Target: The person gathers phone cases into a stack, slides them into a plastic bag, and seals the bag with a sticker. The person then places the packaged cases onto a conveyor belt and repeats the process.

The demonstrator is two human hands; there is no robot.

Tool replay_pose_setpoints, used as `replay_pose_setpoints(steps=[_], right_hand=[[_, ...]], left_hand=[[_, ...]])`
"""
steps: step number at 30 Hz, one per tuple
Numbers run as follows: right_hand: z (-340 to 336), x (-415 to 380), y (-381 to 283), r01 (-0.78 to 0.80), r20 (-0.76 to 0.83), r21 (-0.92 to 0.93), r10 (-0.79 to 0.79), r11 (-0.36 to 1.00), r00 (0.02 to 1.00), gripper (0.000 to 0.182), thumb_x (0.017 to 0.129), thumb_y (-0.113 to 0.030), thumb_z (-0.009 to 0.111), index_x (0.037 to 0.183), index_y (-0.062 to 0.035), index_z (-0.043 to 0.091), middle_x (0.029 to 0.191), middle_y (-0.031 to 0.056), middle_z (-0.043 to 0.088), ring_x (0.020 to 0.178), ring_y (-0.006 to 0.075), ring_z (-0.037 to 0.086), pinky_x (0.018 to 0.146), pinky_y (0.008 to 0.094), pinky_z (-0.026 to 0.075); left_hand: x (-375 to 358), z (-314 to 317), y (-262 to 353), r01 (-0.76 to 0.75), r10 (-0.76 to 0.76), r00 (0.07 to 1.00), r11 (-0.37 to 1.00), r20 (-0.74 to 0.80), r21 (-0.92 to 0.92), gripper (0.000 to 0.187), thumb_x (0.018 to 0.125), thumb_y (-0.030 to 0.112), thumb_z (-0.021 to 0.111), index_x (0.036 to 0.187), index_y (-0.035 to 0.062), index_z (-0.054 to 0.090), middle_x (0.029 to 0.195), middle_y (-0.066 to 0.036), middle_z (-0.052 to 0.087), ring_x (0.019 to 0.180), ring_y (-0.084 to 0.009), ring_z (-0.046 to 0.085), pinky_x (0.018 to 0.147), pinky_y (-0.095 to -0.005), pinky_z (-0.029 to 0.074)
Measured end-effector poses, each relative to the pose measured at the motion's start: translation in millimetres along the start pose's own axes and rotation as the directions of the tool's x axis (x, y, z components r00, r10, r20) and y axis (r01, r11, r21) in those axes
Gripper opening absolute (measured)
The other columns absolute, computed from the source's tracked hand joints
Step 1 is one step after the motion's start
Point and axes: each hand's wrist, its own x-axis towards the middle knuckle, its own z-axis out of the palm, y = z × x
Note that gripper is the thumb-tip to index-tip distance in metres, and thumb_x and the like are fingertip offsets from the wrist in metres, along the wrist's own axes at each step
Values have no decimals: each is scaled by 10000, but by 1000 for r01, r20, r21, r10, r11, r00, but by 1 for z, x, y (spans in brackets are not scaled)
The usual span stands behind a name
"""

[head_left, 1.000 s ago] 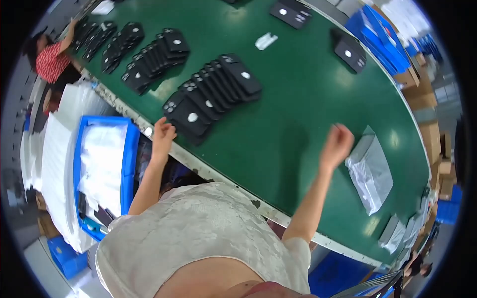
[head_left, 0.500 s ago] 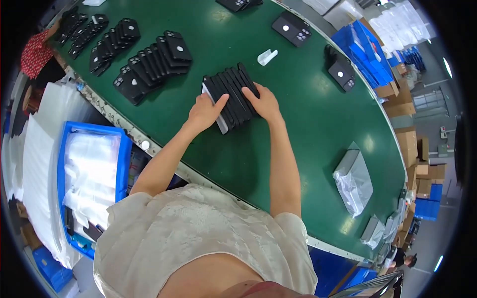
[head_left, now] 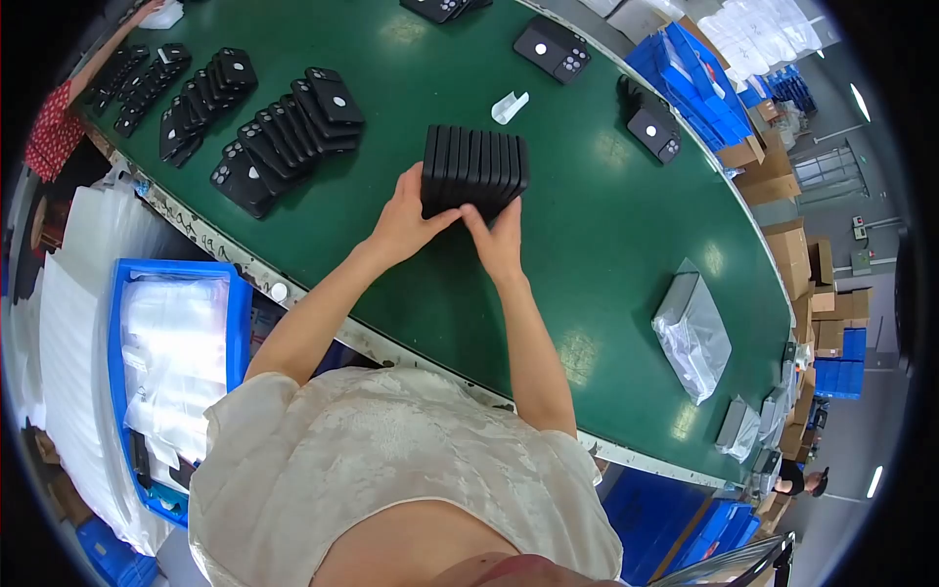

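Black cases (head_left: 475,161) stand in a tight row at twelve o'clock, clamped between your left hand (head_left: 403,220) and right hand (head_left: 500,243) over the worktop (head_left: 611,225); weak or uneven end pressure could let the middle ones slip and scatter.

Black cases (head_left: 474,164) with pale round dots on some sit on a green worktop (head_left: 421,293) — its near edge white, marked with dark patches. Blue tub (head_left: 238,333) at left; cream patterned top (head_left: 391,440); at far left, a red sleeve (head_left: 54,137) with white specks — brown boxes (head_left: 790,259) at right.
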Motion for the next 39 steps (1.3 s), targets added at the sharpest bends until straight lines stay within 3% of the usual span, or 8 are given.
replay_pose_setpoints(steps=[7, 12, 17, 19, 22, 27, 34, 39], right_hand=[[-31, 9, -57, -113, 215, -645, 321, 756, 922, 824, 867, -565, 674, 1362, 47, 432, 1268, 258, 540, 1181, 402, 552, 911, 486, 500], [-41, -16, -73, 101, 367, -682, 219, 725, 904, 978, 811, -638, 673, 1448, 36, 359, 1318, 315, 483, 1190, 454, 531, 875, 542, 508], [-3, -9, -98, 48, 245, -870, 345, 491, 906, 977, 724, -571, 735, 1532, -262, 280, 1199, 261, 528, 1092, 457, 563, 843, 589, 487], [-21, -5, -61, 134, 319, -814, 242, 565, 916, 1014, 715, -518, 744, 1567, -300, 238, 1262, 294, 497, 1156, 475, 527, 950, 557, 459], [-63, -11, -73, 223, 374, -777, 145, 589, 916, 1004, 731, -459, 721, 1581, -302, 211, 1341, 312, 443, 1200, 495, 482, 992, 557, 430], [-85, -45, -55, 206, 331, -864, 211, 460, 920, 1064, 710, -406, 744, 1596, -275, 170, 1381, 330, 387, 1241, 516, 423, 993, 599, 399], [-87, -43, -68, 192, 379, -841, 296, 507, 877, 1090, 712, -408, 753, 1601, -276, 137, 1411, 322, 340, 1262, 517, 399, 1000, 603, 386], [-91, -39, -61, 152, 362, -838, 325, 524, 874, 1114, 698, -407, 754, 1599, -339, 101, 1447, 319, 322, 1287, 513, 388, 1030, 609, 363]], left_hand=[[-21, -24, 43, 379, -432, 849, 899, 304, 219, 816, 904, 690, 529, 1185, -76, 527, 900, -231, 658, 824, -359, 705, 758, -440, 588], [-23, 12, 0, 746, -456, 616, 600, 642, -290, 972, 839, 841, 424, 1041, -91, 613, 822, -177, 671, 620, -254, 695, 497, -334, 586], [-42, 31, -2, 664, -407, 707, 664, 578, -345, 762, 972, 661, 422, 894, -59, 661, 749, -143, 665, 696, -199, 692, 570, -307, 568], [-67, -15, 19, 524, -291, 809, 750, 510, -403, 592, 1008, 542, 474, 1073, -23, 639, 884, -134, 678, 841, -231, 689, 711, -352, 564], [-124, -124, 32, -68, 61, 994, 995, 95, 71, 340, 957, 340, 599, 1152, 62, 618, 1048, -160, 665, 910, -343, 660, 833, -419, 528], [-269, -285, -34, 681, -522, 732, 542, -437, 493, 223, 903, 255, 643, 1007, 61, 608, 949, -191, 675, 876, -398, 654, 753, -473, 520], [-390, -307, -124, 623, -298, 769, 551, -566, 556, 199, 952, 218, 608, 1018, 32, 581, 870, -195, 650, 850, -396, 642, 779, -455, 503], [-338, -347, -59, 448, -591, 354, 787, -724, -424, 224, 1050, 260, 491, 945, 68, 540, 719, -26, 517, 595, -127, 499, 546, -278, 424]])
